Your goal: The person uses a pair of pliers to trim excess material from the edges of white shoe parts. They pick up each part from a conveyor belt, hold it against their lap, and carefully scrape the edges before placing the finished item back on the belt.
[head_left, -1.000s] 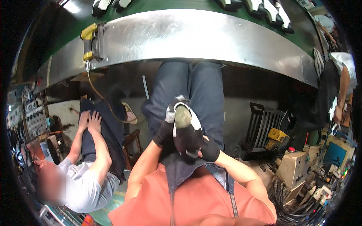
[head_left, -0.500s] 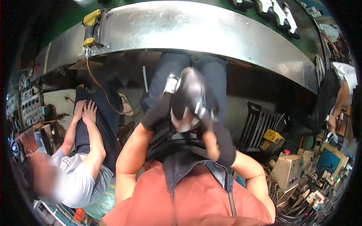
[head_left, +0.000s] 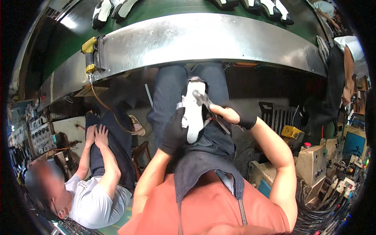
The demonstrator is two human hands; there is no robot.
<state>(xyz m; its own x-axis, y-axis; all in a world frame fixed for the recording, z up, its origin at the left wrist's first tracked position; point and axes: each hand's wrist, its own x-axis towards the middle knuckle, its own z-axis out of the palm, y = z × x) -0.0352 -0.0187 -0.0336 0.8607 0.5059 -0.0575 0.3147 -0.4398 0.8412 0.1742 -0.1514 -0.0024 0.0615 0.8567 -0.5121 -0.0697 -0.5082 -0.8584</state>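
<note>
A shoe (head_left: 193, 121) on my lap has its white underside facing up and its toe end pointing away from me. My left hand (head_left: 174, 131), in a black glove, is wrapped round the shoe's left side. Bare fingers and thumb stick out of the black glove on my right hand (head_left: 231, 115), which is closed on dark metal pincers (head_left: 203, 100). The head of the pincers lies over the front half of the white underside, while their handles spread toward me. Whether the jaws touch the shoe I cannot tell.
A metal ledge (head_left: 172, 39) crosses ahead of my knees, with a yellow hand tool (head_left: 89, 55) and its hose at left. Several white-and-black shoes (head_left: 258, 7) stand on the green surface beyond. A seated person (head_left: 98, 188) is at my left; machinery (head_left: 313, 162) stands at right.
The shoe, blurred and dark side up before, now shows its white underside. My right hand has moved forward, bringing the pincers over it. The view has shifted too.
</note>
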